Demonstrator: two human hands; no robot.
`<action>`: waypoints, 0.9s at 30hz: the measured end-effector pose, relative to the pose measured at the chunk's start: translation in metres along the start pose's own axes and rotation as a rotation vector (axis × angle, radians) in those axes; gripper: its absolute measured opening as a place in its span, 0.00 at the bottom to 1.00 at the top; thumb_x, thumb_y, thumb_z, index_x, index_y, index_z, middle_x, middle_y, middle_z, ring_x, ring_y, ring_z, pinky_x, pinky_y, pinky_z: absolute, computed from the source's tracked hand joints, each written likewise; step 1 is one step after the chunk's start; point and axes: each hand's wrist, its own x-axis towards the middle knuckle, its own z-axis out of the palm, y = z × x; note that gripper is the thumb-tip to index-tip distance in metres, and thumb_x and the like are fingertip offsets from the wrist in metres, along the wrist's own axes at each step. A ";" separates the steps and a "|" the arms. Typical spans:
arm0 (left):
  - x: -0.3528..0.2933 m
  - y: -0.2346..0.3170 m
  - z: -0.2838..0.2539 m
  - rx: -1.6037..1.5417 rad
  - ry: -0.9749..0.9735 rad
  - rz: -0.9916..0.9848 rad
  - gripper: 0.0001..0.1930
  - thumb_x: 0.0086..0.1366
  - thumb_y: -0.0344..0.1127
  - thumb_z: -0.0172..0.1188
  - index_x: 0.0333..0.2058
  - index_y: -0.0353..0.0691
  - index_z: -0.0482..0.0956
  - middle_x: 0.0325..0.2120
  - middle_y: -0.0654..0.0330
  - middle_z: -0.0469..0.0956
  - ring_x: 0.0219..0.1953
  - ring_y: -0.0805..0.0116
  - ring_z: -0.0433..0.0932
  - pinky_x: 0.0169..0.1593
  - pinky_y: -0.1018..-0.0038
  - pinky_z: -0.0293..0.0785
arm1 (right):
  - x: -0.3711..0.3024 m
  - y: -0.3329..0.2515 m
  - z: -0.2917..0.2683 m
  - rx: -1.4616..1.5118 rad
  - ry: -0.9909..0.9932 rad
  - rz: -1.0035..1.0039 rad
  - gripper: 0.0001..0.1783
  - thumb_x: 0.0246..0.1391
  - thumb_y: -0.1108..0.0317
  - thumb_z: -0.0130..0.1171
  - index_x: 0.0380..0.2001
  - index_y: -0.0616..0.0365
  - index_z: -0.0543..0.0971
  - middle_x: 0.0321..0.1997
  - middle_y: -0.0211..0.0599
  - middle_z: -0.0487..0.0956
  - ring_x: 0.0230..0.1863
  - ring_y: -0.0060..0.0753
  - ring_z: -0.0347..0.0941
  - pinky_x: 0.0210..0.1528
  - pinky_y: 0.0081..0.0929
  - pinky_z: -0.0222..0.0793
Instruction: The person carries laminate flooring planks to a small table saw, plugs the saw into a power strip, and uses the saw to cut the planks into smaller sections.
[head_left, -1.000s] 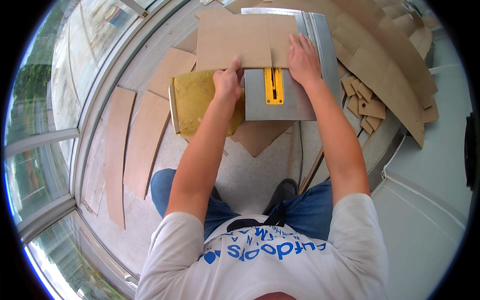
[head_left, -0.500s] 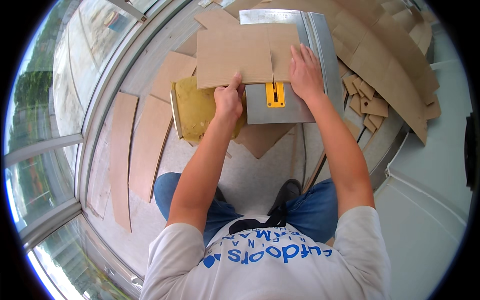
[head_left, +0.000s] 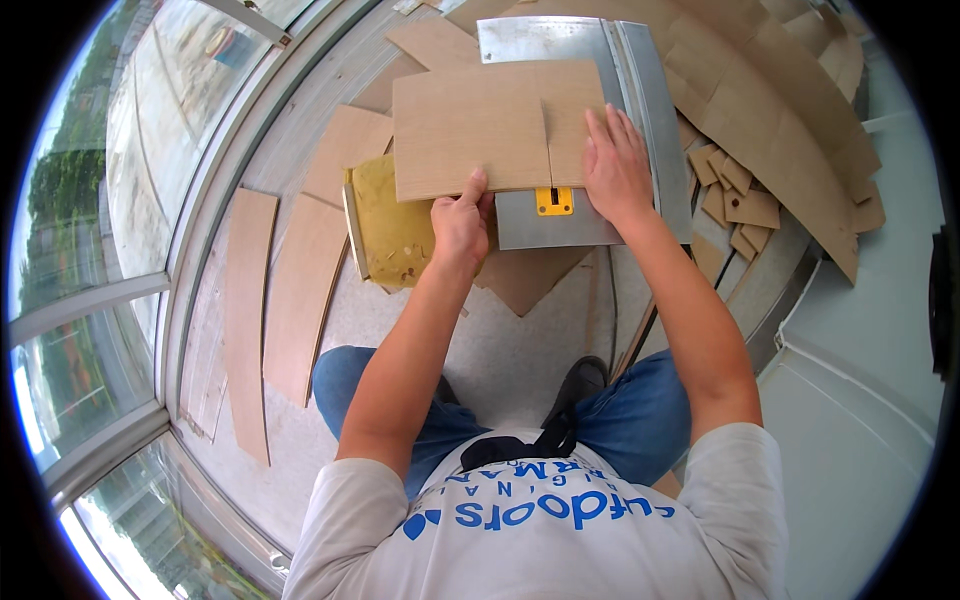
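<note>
A thin light-brown wooden board [head_left: 460, 125] lies across a grey metal table saw top [head_left: 520, 225], its left part overhanging. From the near edge, a narrow cut runs partway into the board. My left hand [head_left: 463, 220] grips the near edge, thumb on top and fingers underneath, largely hidden. My right hand [head_left: 617, 170] rests flat at the board's right end, fingers stretched out and touching it, beside the metal fence [head_left: 655, 130]. The saw's yellow insert plate [head_left: 554, 202] shows just past the near edge; its far part is under the board.
A worn yellow block [head_left: 390, 225] stands left of the saw. Long board pieces [head_left: 250, 320] lie on the floor by the windows. Small wood offcuts [head_left: 745, 205] are heaped at right, beside large brown cardboard sheets [head_left: 770, 110]. A dark cable [head_left: 613, 300] runs below the saw.
The board has slid toward me, covering more of the yellow insert plate. Both hands have come slightly nearer with it, and the left one keeps its grip.
</note>
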 end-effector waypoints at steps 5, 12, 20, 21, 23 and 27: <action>-0.012 0.000 -0.002 -0.021 -0.007 -0.003 0.11 0.63 0.31 0.63 0.43 0.39 0.75 0.39 0.64 0.76 0.38 0.75 0.74 0.41 0.79 0.74 | -0.008 -0.003 -0.006 0.012 -0.033 0.003 0.23 0.62 0.64 0.44 0.58 0.59 0.69 0.64 0.54 0.65 0.67 0.50 0.57 0.69 0.42 0.50; -0.019 -0.006 -0.013 -0.047 -0.035 -0.012 0.10 0.63 0.32 0.62 0.42 0.40 0.76 0.39 0.65 0.76 0.39 0.76 0.74 0.42 0.79 0.73 | -0.020 -0.008 -0.012 -0.011 -0.028 0.000 0.23 0.61 0.66 0.45 0.58 0.61 0.69 0.64 0.55 0.65 0.66 0.53 0.58 0.67 0.42 0.53; -0.039 -0.007 -0.017 -0.027 -0.011 -0.047 0.10 0.63 0.32 0.63 0.42 0.40 0.76 0.39 0.66 0.76 0.39 0.76 0.74 0.43 0.78 0.73 | -0.032 -0.013 -0.022 0.034 -0.045 0.000 0.23 0.59 0.68 0.47 0.58 0.62 0.69 0.63 0.58 0.65 0.65 0.55 0.59 0.66 0.43 0.53; -0.040 -0.007 -0.018 -0.028 -0.011 -0.051 0.10 0.63 0.32 0.63 0.42 0.40 0.76 0.40 0.66 0.76 0.40 0.75 0.74 0.43 0.78 0.73 | -0.034 -0.014 -0.023 0.025 -0.045 0.003 0.23 0.60 0.68 0.47 0.58 0.62 0.69 0.62 0.57 0.66 0.65 0.54 0.59 0.67 0.44 0.53; -0.042 -0.009 -0.023 -0.030 -0.031 -0.048 0.10 0.63 0.32 0.62 0.43 0.40 0.76 0.40 0.66 0.76 0.40 0.75 0.74 0.43 0.77 0.73 | -0.037 -0.016 -0.026 0.010 -0.044 0.005 0.22 0.60 0.66 0.47 0.57 0.60 0.70 0.62 0.56 0.67 0.65 0.53 0.60 0.67 0.44 0.53; -0.046 -0.012 -0.028 -0.034 -0.033 -0.047 0.10 0.64 0.32 0.62 0.43 0.40 0.76 0.40 0.65 0.76 0.39 0.76 0.74 0.42 0.78 0.74 | -0.043 -0.016 -0.025 0.011 -0.056 0.002 0.23 0.60 0.66 0.47 0.58 0.61 0.69 0.62 0.57 0.66 0.65 0.54 0.59 0.67 0.44 0.53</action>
